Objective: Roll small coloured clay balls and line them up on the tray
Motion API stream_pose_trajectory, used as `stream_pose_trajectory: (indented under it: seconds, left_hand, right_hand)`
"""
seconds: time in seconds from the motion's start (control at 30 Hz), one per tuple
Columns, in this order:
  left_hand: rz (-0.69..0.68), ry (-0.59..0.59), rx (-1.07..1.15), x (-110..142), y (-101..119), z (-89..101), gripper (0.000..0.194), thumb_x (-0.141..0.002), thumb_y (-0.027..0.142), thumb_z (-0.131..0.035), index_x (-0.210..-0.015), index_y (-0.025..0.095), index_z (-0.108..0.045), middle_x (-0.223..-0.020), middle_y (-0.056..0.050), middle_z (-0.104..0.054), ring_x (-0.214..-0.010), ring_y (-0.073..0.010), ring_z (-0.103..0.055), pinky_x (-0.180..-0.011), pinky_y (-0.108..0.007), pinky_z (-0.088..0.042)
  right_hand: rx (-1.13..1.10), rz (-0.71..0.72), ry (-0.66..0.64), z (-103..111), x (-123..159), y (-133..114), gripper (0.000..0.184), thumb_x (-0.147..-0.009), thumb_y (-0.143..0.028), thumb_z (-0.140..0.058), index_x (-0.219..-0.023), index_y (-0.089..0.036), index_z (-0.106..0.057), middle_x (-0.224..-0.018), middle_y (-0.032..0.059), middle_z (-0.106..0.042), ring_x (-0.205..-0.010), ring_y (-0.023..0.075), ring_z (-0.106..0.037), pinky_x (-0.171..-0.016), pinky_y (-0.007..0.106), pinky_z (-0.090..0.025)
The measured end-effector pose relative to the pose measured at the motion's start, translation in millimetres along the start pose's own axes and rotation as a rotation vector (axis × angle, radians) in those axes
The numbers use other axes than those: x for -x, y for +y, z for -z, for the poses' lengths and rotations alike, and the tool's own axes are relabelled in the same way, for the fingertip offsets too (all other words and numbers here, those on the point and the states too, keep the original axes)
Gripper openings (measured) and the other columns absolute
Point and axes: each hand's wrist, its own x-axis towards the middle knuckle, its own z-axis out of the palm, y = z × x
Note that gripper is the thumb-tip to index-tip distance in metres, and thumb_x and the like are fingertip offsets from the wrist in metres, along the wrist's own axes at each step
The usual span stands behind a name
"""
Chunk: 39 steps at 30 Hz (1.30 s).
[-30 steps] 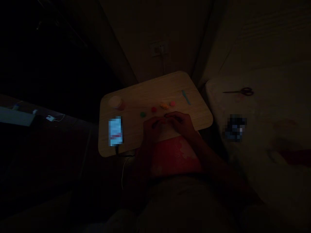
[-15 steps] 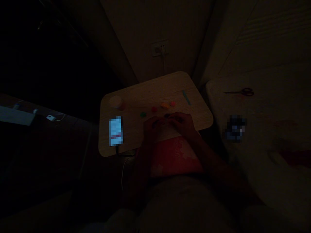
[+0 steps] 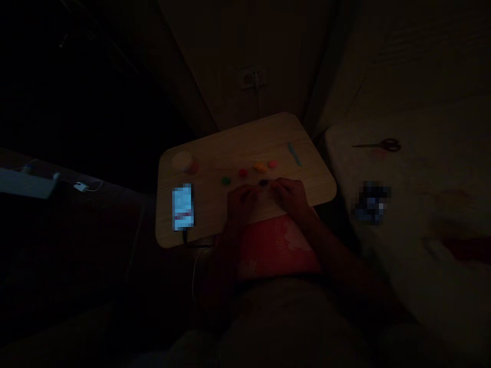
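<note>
The scene is very dark. My left hand (image 3: 241,200) and my right hand (image 3: 290,196) rest on the near edge of a small wooden table (image 3: 238,143), a short gap between them. Their fingers look loosely curled, and the dim light hides whether they hold anything. A small dark lump (image 3: 263,182) lies on the table just beyond the fingertips, between the hands. Behind it sit a green lump (image 3: 226,180), a red lump (image 3: 243,173), an orange lump (image 3: 260,166) and a pink lump (image 3: 272,164).
A lit phone (image 3: 182,207) lies at the table's left front, a round pale jar (image 3: 181,161) behind it. A teal stick tool (image 3: 294,154) lies at the right rear. Scissors (image 3: 378,145) lie on the bed to the right. A red cloth (image 3: 276,248) covers my lap.
My hands were pressed together over something; now they have drawn slightly apart and the small dark lump shows on the table between them.
</note>
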Motion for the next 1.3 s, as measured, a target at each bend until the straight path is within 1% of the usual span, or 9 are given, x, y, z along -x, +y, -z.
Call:
stream_pose_trajectory:
  seconds: [0.1,0.23,0.5,0.7,0.87,1.0,1.1,1.23,1.3]
  left_hand:
    - [-0.103,0.022,0.013,-2,0,0.0,0.017,-0.093,0.029,-0.068,-0.097,0.02,-0.082,-0.097,-0.006,-0.08,-0.09,-0.0198,-0.072,-0.087,-0.031,-0.056]
    - [-0.144,0.06,0.031,-4,-1,-0.6,0.025,-0.096,0.036,-0.067,-0.108,0.02,-0.081,-0.106,-0.009,-0.08,-0.099,-0.0208,-0.072,-0.094,-0.034,-0.056]
    - [-0.113,0.036,0.054,-3,-5,-1.7,0.027,-0.097,0.032,-0.064,-0.115,0.019,-0.078,-0.11,-0.009,-0.08,-0.1,-0.0197,-0.073,-0.095,-0.033,-0.057]
    - [-0.093,0.03,0.037,-2,0,-2.1,0.016,-0.092,0.023,-0.065,-0.096,0.019,-0.081,-0.099,-0.007,-0.081,-0.093,-0.0206,-0.075,-0.091,-0.034,-0.058]
    - [-0.025,0.047,0.03,-2,2,-1.9,0.013,-0.09,0.024,-0.068,-0.088,0.018,-0.08,-0.091,-0.006,-0.081,-0.087,-0.0199,-0.074,-0.085,-0.032,-0.057]
    - [-0.017,0.015,0.025,-2,1,-1.7,0.011,-0.088,0.027,-0.071,-0.085,0.018,-0.078,-0.085,-0.004,-0.078,-0.081,-0.0177,-0.069,-0.078,-0.028,-0.054]
    - [0.018,0.047,0.012,-1,-1,-2.8,0.013,-0.085,0.029,-0.074,-0.078,0.018,-0.074,-0.077,-0.001,-0.073,-0.071,-0.0151,-0.063,-0.068,-0.025,-0.049]
    - [0.066,0.027,-0.008,0,0,-3.4,0.021,-0.082,0.033,-0.077,-0.07,0.018,-0.069,-0.066,0.002,-0.065,-0.062,-0.0134,-0.055,-0.06,-0.024,-0.042]
    - [0.053,-0.015,-0.004,-1,2,-2.7,0.023,-0.084,0.035,-0.074,-0.071,0.018,-0.069,-0.068,0.001,-0.066,-0.065,-0.0142,-0.057,-0.063,-0.025,-0.044]
  right_hand:
    - [-0.005,0.034,0.04,-1,-2,3,0.026,-0.093,-0.038,-0.064,-0.081,-0.021,-0.081,-0.079,0.0047,-0.079,-0.073,0.0196,-0.072,-0.071,0.03,-0.055]
    - [-0.038,0.089,0.041,-2,-4,6,0.022,-0.093,-0.035,-0.064,-0.097,-0.023,-0.082,-0.1,0.0064,-0.082,-0.094,0.0224,-0.076,-0.088,0.035,-0.058]
    - [-0.086,0.025,0.012,-4,-2,9,0.03,-0.094,-0.037,-0.065,-0.119,-0.022,-0.075,-0.088,0.0049,-0.079,-0.067,0.0173,-0.069,-0.064,0.03,-0.057]
    - [-0.177,-0.061,0.04,-8,-1,12,0.016,-0.086,-0.036,-0.074,-0.089,-0.021,-0.075,-0.076,0.0038,-0.077,-0.061,0.0175,-0.07,-0.055,0.028,-0.054]
    - [-0.195,-0.095,0.062,-9,-1,12,0.013,-0.085,-0.034,-0.074,-0.084,-0.021,-0.075,-0.071,0.0028,-0.076,-0.059,0.0174,-0.069,-0.055,0.028,-0.054]
    - [-0.159,-0.04,0.063,-6,-3,8,0.01,-0.082,-0.03,-0.076,-0.087,-0.022,-0.081,-0.086,0.0057,-0.08,-0.071,0.0189,-0.072,-0.066,0.031,-0.058]
    - [-0.127,0.01,0.069,-3,-4,5,0.013,-0.082,-0.029,-0.077,-0.092,-0.023,-0.083,-0.095,0.0065,-0.08,-0.085,0.0207,-0.073,-0.076,0.033,-0.059]
    - [-0.228,-0.075,0.127,-4,-4,5,0.03,-0.079,-0.03,-0.077,-0.109,-0.024,-0.079,-0.085,0.0025,-0.076,-0.066,0.0156,-0.066,-0.059,0.028,-0.054]
    - [-0.28,-0.113,0.163,-5,-4,5,0.025,-0.078,-0.03,-0.078,-0.101,-0.022,-0.077,-0.075,0.0001,-0.073,-0.058,0.0138,-0.063,-0.053,0.026,-0.05]
